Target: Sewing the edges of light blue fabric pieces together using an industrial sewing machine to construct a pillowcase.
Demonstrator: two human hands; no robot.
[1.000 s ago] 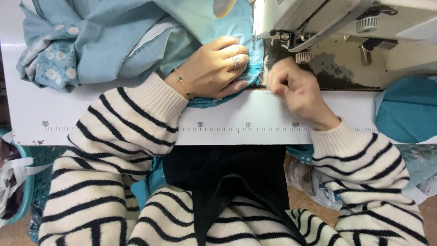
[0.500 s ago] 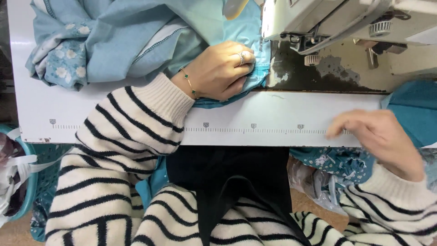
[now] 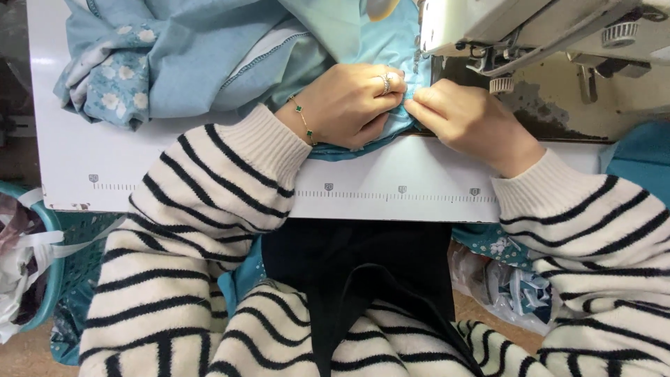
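Both hands, right hand (image 3: pixel 471 122) back on blue fabric (image 3: pixel 377 42)

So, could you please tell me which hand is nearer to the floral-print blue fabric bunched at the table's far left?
Left. The left hand rests on the plain turquoise fabric, right of the floral-print blue fabric; the right hand sits farther right, below the sewing machine.

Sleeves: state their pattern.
The sleeves are cream knit with black horizontal stripes, shown in the head view.
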